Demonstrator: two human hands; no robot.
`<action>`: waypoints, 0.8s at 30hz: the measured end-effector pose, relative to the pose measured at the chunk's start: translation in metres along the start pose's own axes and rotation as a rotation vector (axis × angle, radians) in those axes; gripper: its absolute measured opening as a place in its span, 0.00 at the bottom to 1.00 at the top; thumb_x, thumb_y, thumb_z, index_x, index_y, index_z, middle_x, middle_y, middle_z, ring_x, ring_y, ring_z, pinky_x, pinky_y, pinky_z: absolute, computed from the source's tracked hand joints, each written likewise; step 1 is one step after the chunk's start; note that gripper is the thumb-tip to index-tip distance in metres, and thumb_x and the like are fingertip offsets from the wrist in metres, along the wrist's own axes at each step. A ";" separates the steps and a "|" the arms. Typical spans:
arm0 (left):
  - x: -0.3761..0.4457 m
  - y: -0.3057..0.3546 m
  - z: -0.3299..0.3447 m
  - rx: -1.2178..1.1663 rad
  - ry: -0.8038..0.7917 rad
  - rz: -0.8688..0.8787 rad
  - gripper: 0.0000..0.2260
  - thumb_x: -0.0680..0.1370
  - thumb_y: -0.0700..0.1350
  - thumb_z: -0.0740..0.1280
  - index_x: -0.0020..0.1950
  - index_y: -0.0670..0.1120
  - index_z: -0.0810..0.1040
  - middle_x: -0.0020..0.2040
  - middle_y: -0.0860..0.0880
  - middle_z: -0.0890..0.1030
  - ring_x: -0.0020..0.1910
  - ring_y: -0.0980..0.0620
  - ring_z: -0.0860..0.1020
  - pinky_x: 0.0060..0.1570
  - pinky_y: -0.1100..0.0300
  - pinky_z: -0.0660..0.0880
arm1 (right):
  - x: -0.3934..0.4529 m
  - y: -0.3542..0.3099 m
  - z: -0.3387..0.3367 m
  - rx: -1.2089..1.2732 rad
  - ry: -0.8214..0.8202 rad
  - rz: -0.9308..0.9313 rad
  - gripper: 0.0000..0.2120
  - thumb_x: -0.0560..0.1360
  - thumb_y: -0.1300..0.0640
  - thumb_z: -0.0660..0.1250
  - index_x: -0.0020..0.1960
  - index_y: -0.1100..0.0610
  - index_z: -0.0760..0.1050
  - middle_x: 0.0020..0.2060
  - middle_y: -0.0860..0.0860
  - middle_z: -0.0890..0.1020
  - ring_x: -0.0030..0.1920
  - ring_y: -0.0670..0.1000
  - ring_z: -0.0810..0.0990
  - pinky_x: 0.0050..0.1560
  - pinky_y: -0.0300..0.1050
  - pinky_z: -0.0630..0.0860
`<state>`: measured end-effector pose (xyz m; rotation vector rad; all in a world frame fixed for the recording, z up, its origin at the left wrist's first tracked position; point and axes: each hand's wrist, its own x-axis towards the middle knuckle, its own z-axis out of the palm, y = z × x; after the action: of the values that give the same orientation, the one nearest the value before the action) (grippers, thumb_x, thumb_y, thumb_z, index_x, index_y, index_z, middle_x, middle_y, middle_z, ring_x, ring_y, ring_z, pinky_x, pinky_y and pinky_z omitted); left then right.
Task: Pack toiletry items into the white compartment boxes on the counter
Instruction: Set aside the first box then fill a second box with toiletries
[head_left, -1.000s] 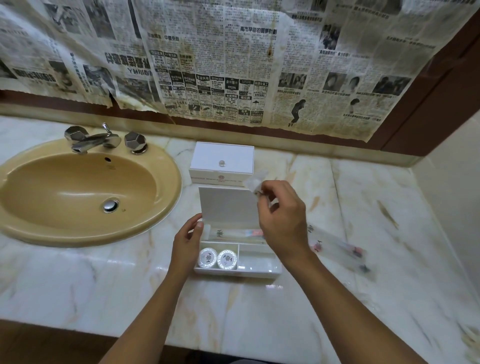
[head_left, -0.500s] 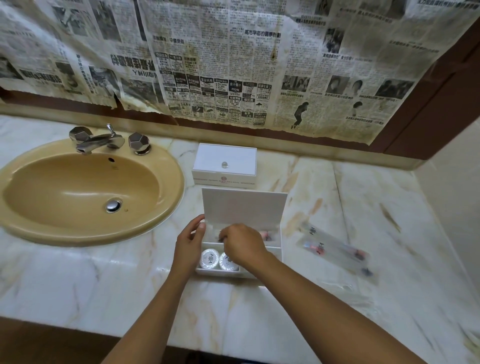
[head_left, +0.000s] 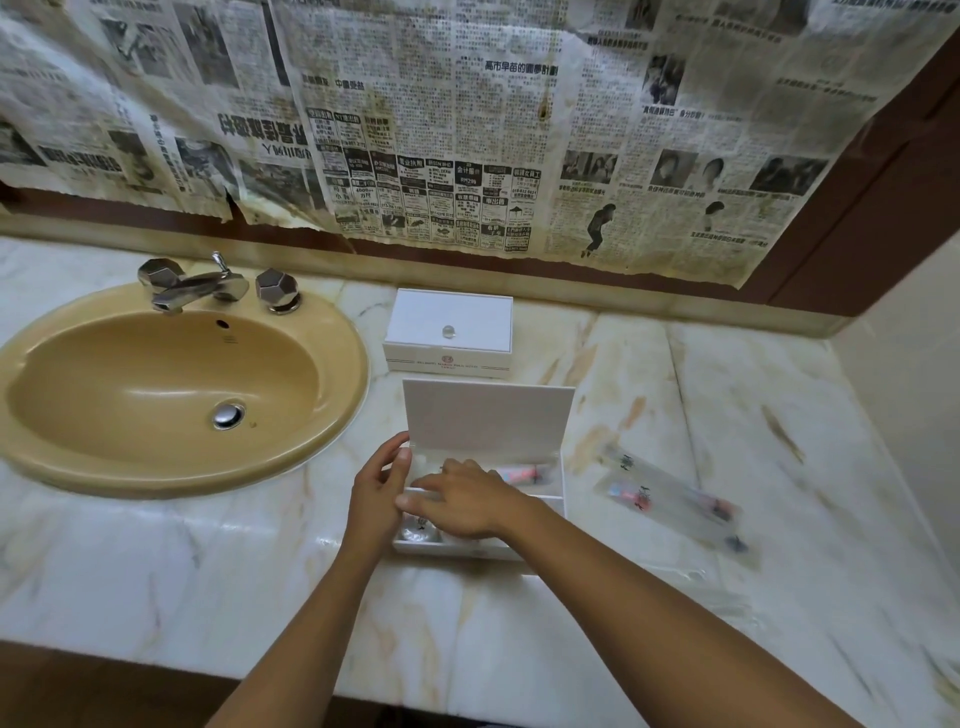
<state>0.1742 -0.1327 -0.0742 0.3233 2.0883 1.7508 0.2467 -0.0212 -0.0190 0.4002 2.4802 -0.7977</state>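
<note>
An open white compartment box (head_left: 553, 512) stands on the marble counter with its lid (head_left: 488, 421) upright. My left hand (head_left: 376, 493) rests against the box's left wall, fingers fairly straight. My right hand (head_left: 462, 501) lies flat over the box's compartments, fingers stretched leftward. Its long back compartment holds a clear packet with a pink item (head_left: 524, 474). A round foil-topped item (head_left: 415, 532) shows in the front left compartment, partly hidden by my hands. A second white box (head_left: 449, 332), lid down, sits behind.
Two clear toothbrush packets (head_left: 670, 501) lie on the counter (head_left: 675, 389) right of the open box. A tan sink (head_left: 156, 389) with a chrome tap (head_left: 200, 283) takes up the left. Newspaper covers the wall; a side wall rises at far right.
My right hand came down from above the box with a small packet, went into the box, and now lies flat across the compartments. The left hand stayed at the box's left side.
</note>
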 end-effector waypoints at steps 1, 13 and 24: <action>0.000 0.000 0.000 -0.002 -0.003 0.003 0.09 0.81 0.44 0.62 0.60 0.51 0.76 0.51 0.58 0.80 0.44 0.71 0.78 0.42 0.75 0.72 | 0.002 -0.001 0.001 -0.005 -0.023 0.017 0.29 0.75 0.30 0.48 0.69 0.42 0.69 0.64 0.55 0.70 0.67 0.57 0.65 0.66 0.59 0.63; 0.003 -0.004 0.000 0.033 0.031 -0.012 0.09 0.81 0.45 0.62 0.59 0.52 0.77 0.52 0.56 0.80 0.49 0.67 0.77 0.47 0.76 0.71 | -0.004 -0.001 0.007 -0.152 0.102 -0.031 0.35 0.72 0.29 0.55 0.65 0.55 0.71 0.63 0.55 0.73 0.65 0.57 0.68 0.61 0.58 0.65; 0.002 -0.003 0.000 0.019 0.023 -0.008 0.08 0.81 0.43 0.62 0.58 0.51 0.77 0.50 0.61 0.79 0.45 0.73 0.77 0.43 0.79 0.70 | -0.012 0.008 0.010 0.008 0.297 -0.038 0.28 0.74 0.33 0.58 0.65 0.51 0.74 0.62 0.51 0.76 0.64 0.54 0.71 0.62 0.55 0.66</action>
<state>0.1730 -0.1323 -0.0770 0.3013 2.1205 1.7389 0.2639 -0.0224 -0.0232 0.5082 2.7668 -0.8140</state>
